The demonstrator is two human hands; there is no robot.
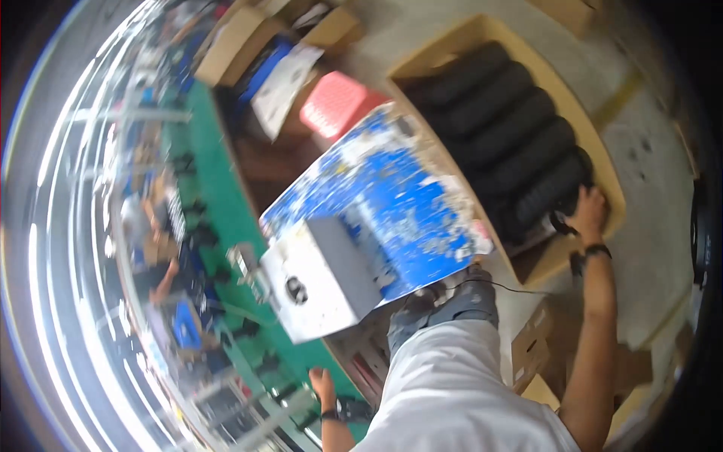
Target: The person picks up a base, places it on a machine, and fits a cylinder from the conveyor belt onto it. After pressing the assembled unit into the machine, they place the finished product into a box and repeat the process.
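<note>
At the right, my right hand (589,213) is inside the near end of a long cardboard box (606,162). Its fingers are closed round a black curved part (559,224), blurred and partly hidden by the hand. Bulky black rounded items (520,113) lie in a row beside it, filling most of the box. My left hand (322,386) is low at the left, over the edge of a green work surface (290,369). Its fingers look curled together; whatever they hold, if anything, is too small to make out. Dark objects lie near it.
A grey-white metal machine (316,279) stands on a worn blue table (422,218) in front of me. Beyond it are a pink plastic basket (339,105) and open cartons (241,45). More cartons (546,339) stand by my right side. People (151,218) work across the green bench.
</note>
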